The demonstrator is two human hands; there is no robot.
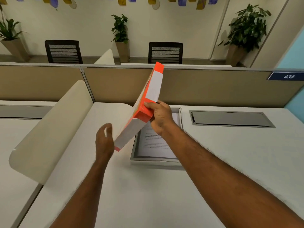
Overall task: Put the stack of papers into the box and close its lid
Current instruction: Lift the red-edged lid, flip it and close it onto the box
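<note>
A shallow white box lies on the white desk, and the stack of printed papers rests inside it. My right hand grips the orange and white lid by its near corner. The lid is tilted up on edge, above the left side of the box. My left hand hovers just left of the lid's lower corner, fingers spread, holding nothing. My right forearm hides part of the box's right side.
A cream curved divider rises at the left of the desk. A grey cable hatch is set into the desk at the right. A tan partition runs across behind the box. Chairs and potted plants stand beyond it.
</note>
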